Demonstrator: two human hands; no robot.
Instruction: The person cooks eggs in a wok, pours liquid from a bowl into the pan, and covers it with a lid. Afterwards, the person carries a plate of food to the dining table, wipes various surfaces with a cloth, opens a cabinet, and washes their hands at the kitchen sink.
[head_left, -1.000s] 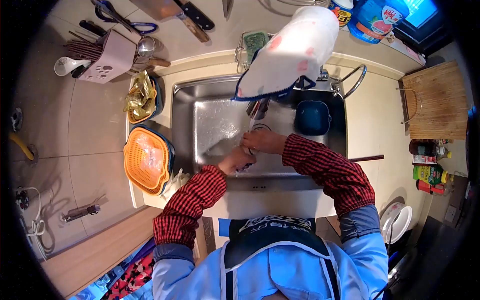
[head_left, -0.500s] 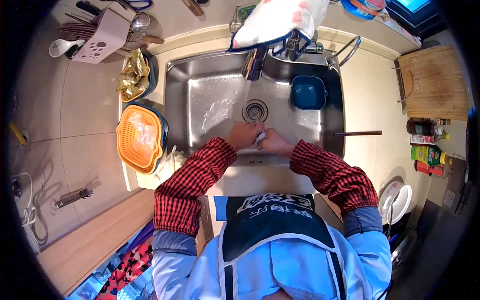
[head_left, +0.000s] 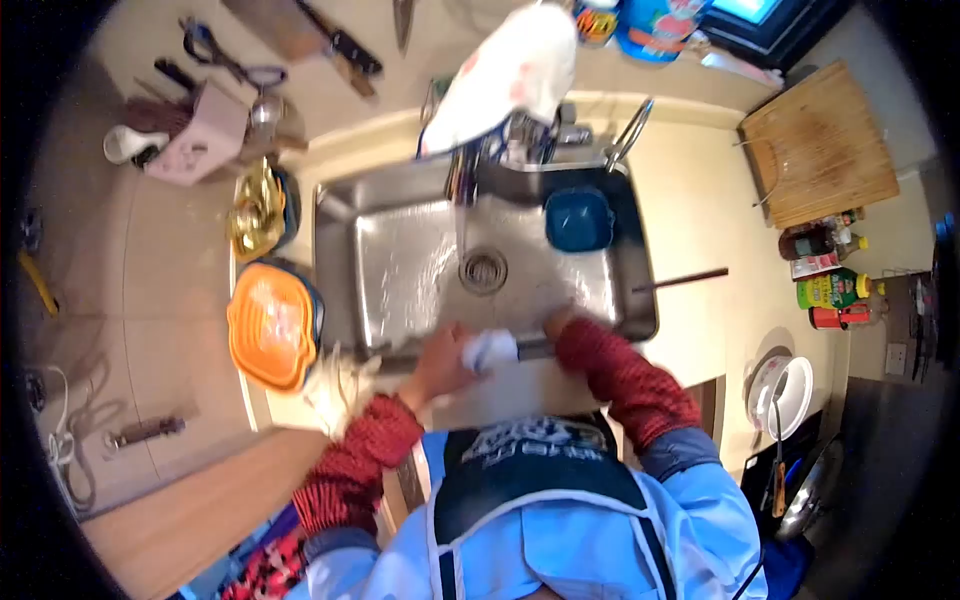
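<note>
My left hand [head_left: 445,362] is closed on a white cloth [head_left: 490,351] with dark markings, over the front edge of the steel sink [head_left: 345,335]. Blur hides the cloth's details. My right hand [head_left: 566,322] is apart from the cloth, low over the sink's front right part; its fingers are smeared and partly hidden by the sleeve. A thin stream of water seems to fall from the faucet [head_left: 462,178] towards the drain [head_left: 483,270]. In the sink's back right corner sits a blue square basin [head_left: 579,220].
Left of the sink stand an orange basket [head_left: 270,328] and a smaller one with gold wrapping [head_left: 257,212]. Dark chopsticks [head_left: 682,280] cross the right rim. A cutting board [head_left: 822,150], bottles [head_left: 832,290] and a white pot [head_left: 792,402] are on the right.
My hands, together over the sink around the cloth, have separated. The left has come towards me with the cloth; the right has moved away to the right. The camera view has shifted.
</note>
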